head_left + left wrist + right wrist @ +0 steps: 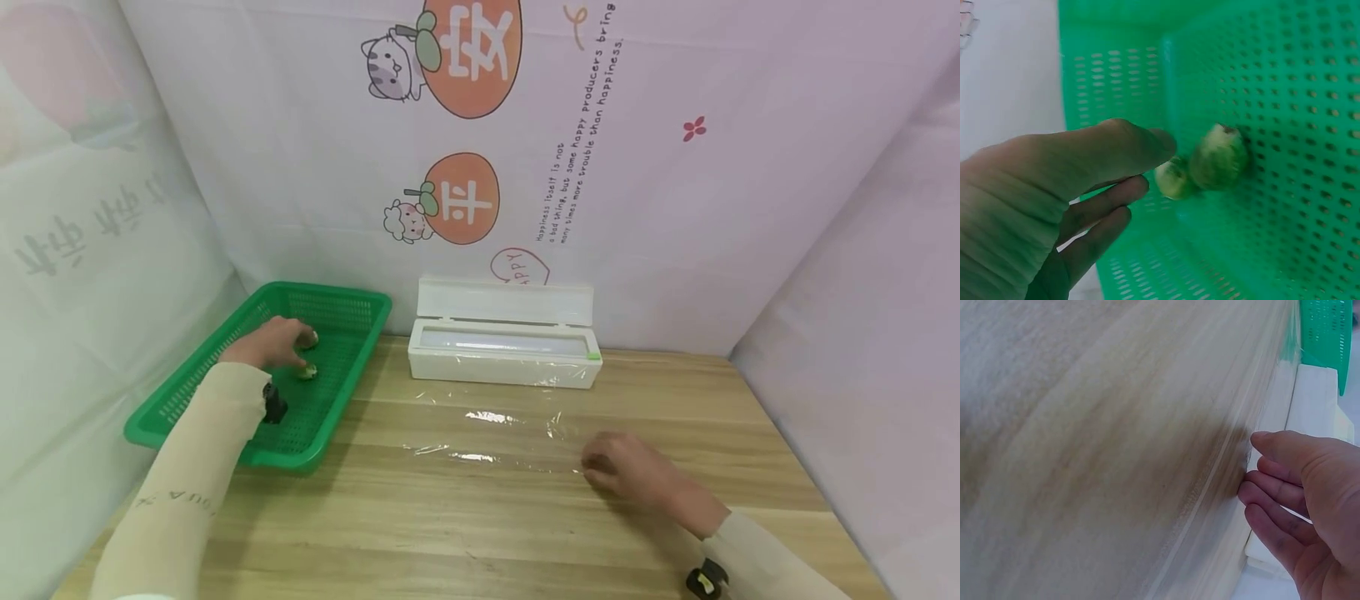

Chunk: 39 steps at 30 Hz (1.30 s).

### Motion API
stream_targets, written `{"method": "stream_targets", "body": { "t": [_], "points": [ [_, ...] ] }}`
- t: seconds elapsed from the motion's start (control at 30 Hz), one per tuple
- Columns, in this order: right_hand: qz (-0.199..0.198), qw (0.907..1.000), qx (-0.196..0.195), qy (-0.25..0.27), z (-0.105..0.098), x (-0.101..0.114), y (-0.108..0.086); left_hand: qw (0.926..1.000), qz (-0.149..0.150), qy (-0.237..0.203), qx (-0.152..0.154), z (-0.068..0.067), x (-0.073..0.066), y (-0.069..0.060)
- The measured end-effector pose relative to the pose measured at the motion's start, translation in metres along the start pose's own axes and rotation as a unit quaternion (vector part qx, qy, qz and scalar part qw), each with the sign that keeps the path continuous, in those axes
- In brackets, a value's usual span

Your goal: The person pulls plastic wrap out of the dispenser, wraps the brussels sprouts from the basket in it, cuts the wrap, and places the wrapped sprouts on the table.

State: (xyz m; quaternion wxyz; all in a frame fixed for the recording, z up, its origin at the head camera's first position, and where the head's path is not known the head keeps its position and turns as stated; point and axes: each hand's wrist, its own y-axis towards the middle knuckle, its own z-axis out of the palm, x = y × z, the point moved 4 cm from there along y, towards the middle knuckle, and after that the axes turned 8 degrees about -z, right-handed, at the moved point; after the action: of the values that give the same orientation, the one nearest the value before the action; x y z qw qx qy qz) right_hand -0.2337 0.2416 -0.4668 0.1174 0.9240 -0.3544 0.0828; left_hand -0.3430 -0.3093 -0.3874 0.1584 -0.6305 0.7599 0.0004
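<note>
Cream-sleeved l. hand (273,340) down inside green basket (357,375), thumb held apart from loosely bent fingers, nothing visibly gripped; at 2 small green-white veg, smaller one (1174,180) just beyond thumb tip, larger one (1219,159) right next to it, both on basket floor. Can't tell re: actual contact, w/ fingertips partly hidden behind thumb. R. hand (633,467) low at near right corner of clear film (487,437), fingers softly bent, thumb a little off from them, no firm pinch in r. wrist view; can't tell if touching film edge or only beside it. Between hands, film flat on wood table (450,533), w/ creases & glare. Behind film, white box (506,367) w/ lid (506,302) tipped up against printed backdrop (637,208), pale roll (502,343) inside; can't tell if film joined to roll. Step in hand, prob.: picking veg w/ l. hand, film laid ready nearby, none on it yet. Next move likely calls for closing l. thumb & fingers round 1 veg, lifting clear of basket rim, then lowering onto film, w/ r. hand steadying edge vs. curling or sticking to itself.
</note>
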Motion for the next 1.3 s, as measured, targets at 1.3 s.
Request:
{"method": "stream_targets", "body": {
  "t": [1.3],
  "points": [
    [-0.012, 0.9999, 0.005, -0.006, -0.002, 0.003, 0.001, 0.9997, 0.025, -0.007, 0.000, 0.012, 0.008, 0.016]
  ]
}}
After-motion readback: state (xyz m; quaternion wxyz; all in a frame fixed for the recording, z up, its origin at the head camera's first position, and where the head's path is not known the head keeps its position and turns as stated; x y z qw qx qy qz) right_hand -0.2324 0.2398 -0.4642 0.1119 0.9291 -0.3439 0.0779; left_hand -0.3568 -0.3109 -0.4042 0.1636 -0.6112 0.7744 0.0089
